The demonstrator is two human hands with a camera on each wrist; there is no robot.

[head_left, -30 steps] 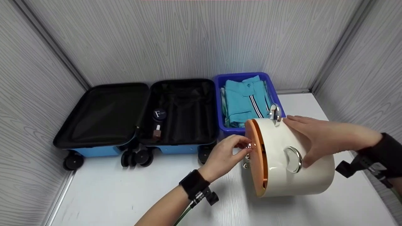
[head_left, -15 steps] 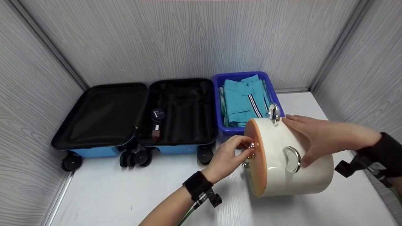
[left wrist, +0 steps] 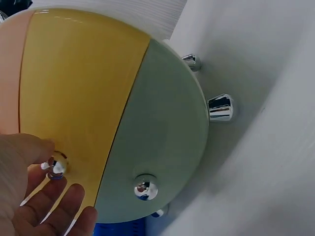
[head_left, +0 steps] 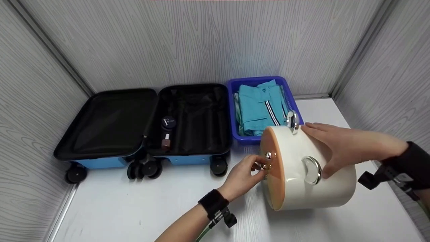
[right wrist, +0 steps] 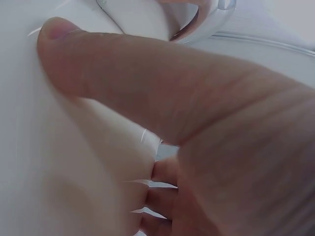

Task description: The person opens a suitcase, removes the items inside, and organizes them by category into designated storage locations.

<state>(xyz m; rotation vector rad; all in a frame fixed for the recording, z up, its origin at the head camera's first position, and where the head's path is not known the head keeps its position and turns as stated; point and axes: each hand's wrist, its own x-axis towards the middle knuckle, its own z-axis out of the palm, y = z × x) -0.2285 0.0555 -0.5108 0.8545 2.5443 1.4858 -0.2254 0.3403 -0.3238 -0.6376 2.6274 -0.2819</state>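
Observation:
A white rounded drawer box [head_left: 302, 191] stands on the right with its front turned left. In the left wrist view its front has an orange drawer [left wrist: 11, 73], a yellow drawer [left wrist: 78, 83] and a green drawer [left wrist: 157, 118], each looking flush. My left hand [head_left: 243, 176] pinches the yellow drawer's silver knob [left wrist: 59, 164] between thumb and fingers. The orange drawer's knob [head_left: 268, 155] is uncovered just above. My right hand [head_left: 349, 144] rests spread on the white body, its thumb near the chrome crescent trim [head_left: 317, 170]. Inside the box is hidden.
An open suitcase [head_left: 195, 160] lies at the left, with a dark round jar [head_left: 168, 123] and a brown nail polish bottle [head_left: 166, 142] in one half. Behind the drawer box, a blue basket [head_left: 234, 111] holds folded turquoise clothes [head_left: 255, 104]. Grey walls enclose the back and sides.
The orange drawer, slightly out at first, has gone in flush. My left hand has moved from its knob down to the yellow drawer's knob. My right hand has stayed on the box.

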